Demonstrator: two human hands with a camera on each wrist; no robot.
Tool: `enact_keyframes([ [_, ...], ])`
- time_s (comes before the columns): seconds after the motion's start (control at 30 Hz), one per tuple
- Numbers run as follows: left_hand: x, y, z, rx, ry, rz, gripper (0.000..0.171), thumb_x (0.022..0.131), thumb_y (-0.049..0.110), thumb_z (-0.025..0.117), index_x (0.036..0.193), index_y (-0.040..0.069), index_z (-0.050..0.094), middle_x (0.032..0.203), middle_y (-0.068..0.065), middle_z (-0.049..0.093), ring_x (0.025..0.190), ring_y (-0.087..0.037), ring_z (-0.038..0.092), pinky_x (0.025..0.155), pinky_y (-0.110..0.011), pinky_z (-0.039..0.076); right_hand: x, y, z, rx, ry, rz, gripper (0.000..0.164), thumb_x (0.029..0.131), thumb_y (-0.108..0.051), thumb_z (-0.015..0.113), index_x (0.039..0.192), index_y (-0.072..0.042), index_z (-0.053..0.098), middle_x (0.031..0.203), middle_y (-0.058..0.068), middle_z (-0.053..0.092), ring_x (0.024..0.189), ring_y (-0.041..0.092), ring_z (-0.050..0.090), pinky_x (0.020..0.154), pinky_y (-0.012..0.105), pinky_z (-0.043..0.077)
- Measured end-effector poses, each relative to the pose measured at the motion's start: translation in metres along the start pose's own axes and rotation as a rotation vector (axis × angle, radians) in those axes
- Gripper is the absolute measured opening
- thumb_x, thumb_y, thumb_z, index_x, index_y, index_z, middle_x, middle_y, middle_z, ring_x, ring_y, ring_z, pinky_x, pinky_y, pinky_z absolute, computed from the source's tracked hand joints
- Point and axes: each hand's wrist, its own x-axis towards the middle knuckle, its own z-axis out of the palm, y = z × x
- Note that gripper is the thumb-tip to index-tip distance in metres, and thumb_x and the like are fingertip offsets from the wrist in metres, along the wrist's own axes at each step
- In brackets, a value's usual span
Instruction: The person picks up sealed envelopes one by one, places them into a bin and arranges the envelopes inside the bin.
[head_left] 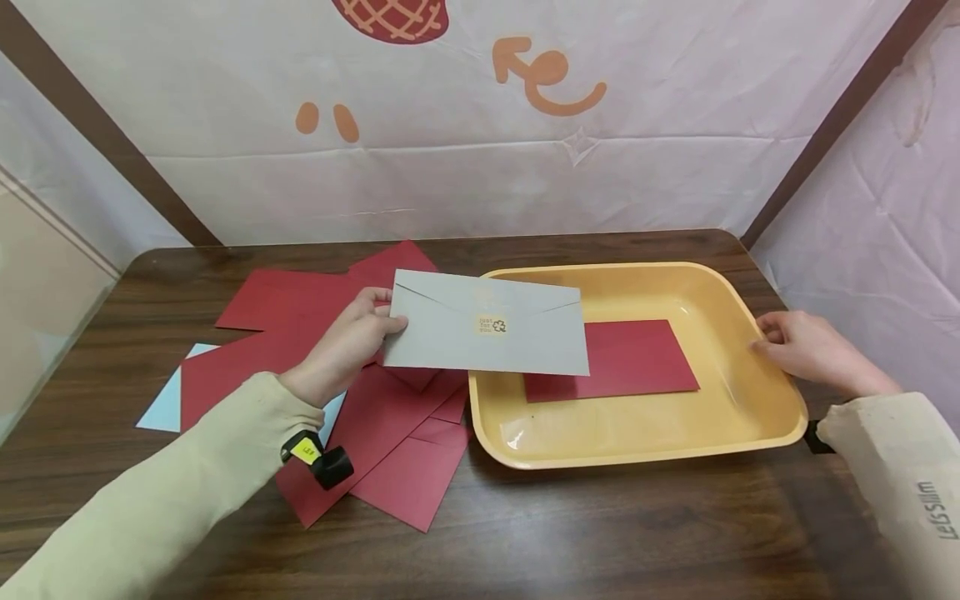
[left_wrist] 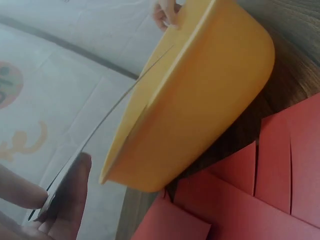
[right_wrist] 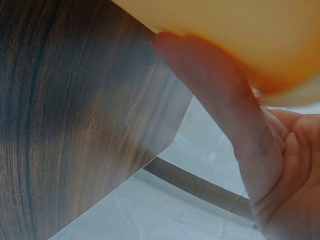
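Observation:
My left hand [head_left: 351, 337] pinches the left end of a pale grey envelope [head_left: 442, 333] between thumb and fingers. A small "just for you" clover sticker sits on its flap side. The envelope's right part hangs over a yellow plastic tray [head_left: 645, 454]; in the left wrist view it appears edge-on above the rim. Inside the tray lies a red envelope [head_left: 637, 358], partly covered from the head view. My right hand [head_left: 813, 350] grips the tray's right rim. In the right wrist view, a finger [right_wrist: 215, 85] presses along the tray's outer side [right_wrist: 240, 30].
Several red envelopes [head_left: 375, 425] lie in an overlapping heap left of the tray, with a light blue one [head_left: 167, 404] partly under them. The brown wooden table [head_left: 570, 533] ends at a pale printed cloth wall [head_left: 465, 192] behind.

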Motion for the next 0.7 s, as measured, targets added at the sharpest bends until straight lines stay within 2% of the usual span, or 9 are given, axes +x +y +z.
enact_keyframes([
  [0.2, 0.003, -0.001, 0.006, 0.071, -0.054, 0.029, 0.055, 0.098, 0.008, 0.045, 0.142, -0.003, 0.013, 0.138, -0.025, 0.044, 0.116, -0.030, 0.055, 0.095, -0.034, 0.043, 0.000, 0.001, 0.000, 0.000, -0.002, -0.001, 0.029, 0.087, -0.012, 0.059, 0.104, 0.012, 0.060, 0.075, 0.006, 0.068, 0.066, 0.012, 0.056, 0.058, 0.028, 0.044],
  [0.37, 0.008, 0.001, 0.013, 0.080, -0.082, 0.040, 0.059, 0.096, 0.007, 0.049, 0.142, 0.001, 0.014, 0.134, -0.023, 0.050, 0.113, -0.029, 0.060, 0.099, -0.038, 0.041, 0.000, 0.000, -0.001, -0.003, -0.006, 0.008, 0.030, 0.087, -0.012, 0.059, 0.106, 0.013, 0.059, 0.075, 0.005, 0.068, 0.065, 0.011, 0.055, 0.059, 0.028, 0.044],
  [0.7, 0.015, 0.014, 0.036, -0.005, -0.185, 0.113, 0.073, 0.093, 0.000, 0.050, 0.149, 0.022, 0.009, 0.128, -0.023, 0.055, 0.110, -0.031, 0.062, 0.099, -0.042, 0.045, 0.000, 0.001, 0.001, 0.006, -0.001, -0.001, 0.029, 0.086, -0.012, 0.059, 0.103, 0.011, 0.060, 0.073, 0.002, 0.066, 0.065, 0.012, 0.054, 0.059, 0.028, 0.042],
])
